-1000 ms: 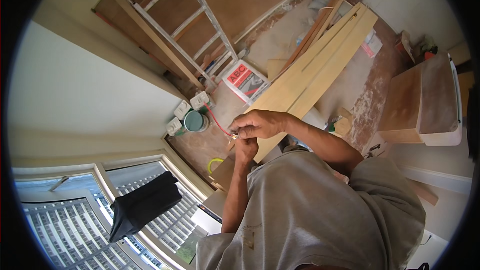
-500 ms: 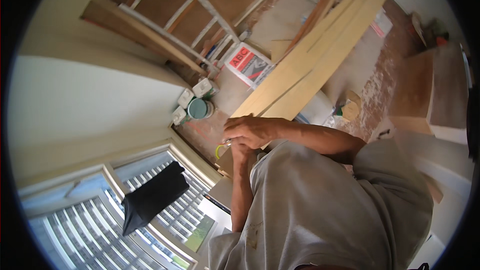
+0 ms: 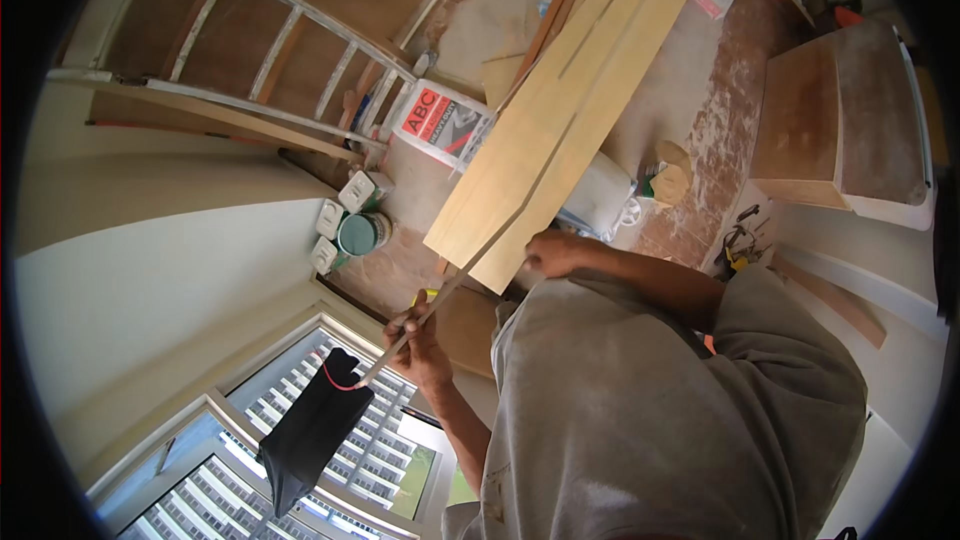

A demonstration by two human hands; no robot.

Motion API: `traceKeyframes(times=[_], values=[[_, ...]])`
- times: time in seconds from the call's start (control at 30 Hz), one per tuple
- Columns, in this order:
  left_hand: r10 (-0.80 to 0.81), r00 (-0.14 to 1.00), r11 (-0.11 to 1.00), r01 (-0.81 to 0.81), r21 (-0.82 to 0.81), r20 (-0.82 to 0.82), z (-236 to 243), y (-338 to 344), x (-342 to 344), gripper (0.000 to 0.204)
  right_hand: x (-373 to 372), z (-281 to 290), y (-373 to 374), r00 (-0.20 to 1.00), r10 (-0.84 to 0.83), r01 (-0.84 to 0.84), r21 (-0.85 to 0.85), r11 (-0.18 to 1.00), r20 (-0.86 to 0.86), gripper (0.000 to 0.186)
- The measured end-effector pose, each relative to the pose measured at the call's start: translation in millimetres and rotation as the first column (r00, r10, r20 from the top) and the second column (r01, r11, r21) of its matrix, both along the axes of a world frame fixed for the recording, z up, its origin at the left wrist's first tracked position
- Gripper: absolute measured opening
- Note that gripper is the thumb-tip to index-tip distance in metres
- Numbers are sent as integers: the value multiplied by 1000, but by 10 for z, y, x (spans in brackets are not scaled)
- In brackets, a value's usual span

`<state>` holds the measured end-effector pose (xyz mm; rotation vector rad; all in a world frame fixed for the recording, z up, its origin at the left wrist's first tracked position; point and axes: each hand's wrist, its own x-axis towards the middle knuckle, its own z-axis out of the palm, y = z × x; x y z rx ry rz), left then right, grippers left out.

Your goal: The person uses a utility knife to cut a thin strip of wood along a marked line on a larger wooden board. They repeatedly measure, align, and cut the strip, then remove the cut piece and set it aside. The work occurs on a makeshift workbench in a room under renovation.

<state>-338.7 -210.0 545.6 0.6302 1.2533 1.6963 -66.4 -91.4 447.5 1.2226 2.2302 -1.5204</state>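
Note:
My left hand (image 3: 420, 348) is closed round a long, thin, greyish strip (image 3: 385, 360), which slants up to the near end of the pale wooden boards (image 3: 470, 220). Beside those fingers shows a small yellow-green piece (image 3: 428, 295); whether they grip it too is unclear. Further right, my right hand (image 3: 560, 253) is curled, close to the boards' near right corner and my grey clothing. What it holds, if anything, is hidden. A dark, narrow gap or line runs lengthwise along the boards.
Left of the boards lie a white-and-red sack (image 3: 440, 125), a green-lidded tub (image 3: 360, 234) and white containers (image 3: 357, 192). A ladder (image 3: 290, 50) leans at upper left. A black bag (image 3: 315, 435) hangs before the window. A brown cabinet (image 3: 840, 125) stands at right.
My hands were together over the boards' near end; now they are apart. The left has moved down and left with the strip, the right slightly rightward. The whole view has also shifted.

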Motion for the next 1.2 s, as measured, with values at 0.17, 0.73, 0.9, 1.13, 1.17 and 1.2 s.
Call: traceKeyframes(times=[0.17,0.73,0.9,1.13,1.17,1.2], values=[[39,999,999,-39,-28,-12,188,-43,63,16,379,-1175,223,869,-485,494,-245,834,100,45],[253,964,964,-243,-111,83,394,-328,-25,9,-170,-1673,444,82,-890,361,-846,-394,449,32],[266,958,961,-256,-99,105,265,-526,-167,14,-335,-1488,205,174,-871,235,-878,-417,460,23],[237,958,970,-222,-100,164,226,-640,-123,15,-405,-1474,37,165,-910,192,-917,-349,381,12],[230,957,972,-216,-92,180,230,-640,-108,15,-405,-1497,25,162,-912,174,-920,-350,377,12],[222,955,974,-210,-83,196,227,-652,-104,16,-406,-1518,3,159,-914,157,-923,-350,374,13]])
